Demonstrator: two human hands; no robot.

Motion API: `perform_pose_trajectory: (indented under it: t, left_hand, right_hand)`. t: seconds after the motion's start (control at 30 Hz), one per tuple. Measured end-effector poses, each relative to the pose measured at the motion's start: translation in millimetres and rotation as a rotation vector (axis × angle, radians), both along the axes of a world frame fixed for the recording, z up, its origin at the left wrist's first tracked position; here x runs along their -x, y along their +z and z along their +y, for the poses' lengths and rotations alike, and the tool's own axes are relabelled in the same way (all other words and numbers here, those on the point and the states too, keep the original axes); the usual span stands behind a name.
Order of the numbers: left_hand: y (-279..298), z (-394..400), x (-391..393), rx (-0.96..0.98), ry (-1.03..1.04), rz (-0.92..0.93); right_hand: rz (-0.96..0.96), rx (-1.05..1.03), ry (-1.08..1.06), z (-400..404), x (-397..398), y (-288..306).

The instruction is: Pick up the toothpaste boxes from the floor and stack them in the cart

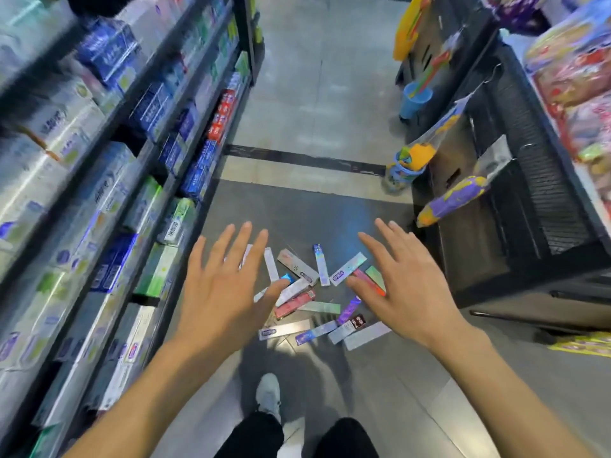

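While both arms reach forward over the aisle, the left hand (221, 289) and the right hand (410, 285) hang palm-down with fingers straight and spread wide, holding nothing. Below and between them the toothpaste boxes (310, 292) lie scattered flat on the dark grey floor (297, 206), crossing and overlapping one another in a loose heap near the middle of the aisle; some are silvery white, some pink, some purple or blue, and one is pale green. From this head view the hands cover parts of the heap, and whether any fingertip touches a box cannot be told. Along the left edge of the floor runs a shelf unit (139, 180) packed with boxed goods, blurred. At the right edge stands a black rack (515, 206) with hanging packets. Near the bottom, a pale shoe (268, 391) and dark trouser legs (344, 438) show on the floor.
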State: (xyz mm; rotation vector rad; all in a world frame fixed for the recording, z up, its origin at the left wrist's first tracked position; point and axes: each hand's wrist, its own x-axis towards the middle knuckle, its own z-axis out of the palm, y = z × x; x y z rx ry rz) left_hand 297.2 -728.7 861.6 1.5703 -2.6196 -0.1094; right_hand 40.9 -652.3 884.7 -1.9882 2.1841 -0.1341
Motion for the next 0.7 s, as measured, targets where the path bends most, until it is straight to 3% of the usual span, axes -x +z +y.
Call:
perform_pose_trajectory:
  t: [0.2, 0.3, 0.53, 0.7]
  left_hand:
    - [-52.2, -43.7, 2.7, 0.002, -0.007, 0.005]
    - [-118.2, -59.5, 9.6, -0.016, -0.013, 0.004]
    - [-366.9, -71.1, 15.1, 0.003, -0.08, -0.001]
    - [-548.7, -77.9, 3.2, -0.009, -0.073, -0.043]
  right_hand:
    - [-0.012, -0.024, 0.085, -54.6, 4.5, -61.8]
    - [-0.013, -0.011, 0.121, -73.8, 11.6, -129.6]
    - [0.0, 0.087, 0.225, -91.8, 25.5, -391.7]
    - [0.026, 0.041, 0.257, -91.9, 29.0, -587.5]
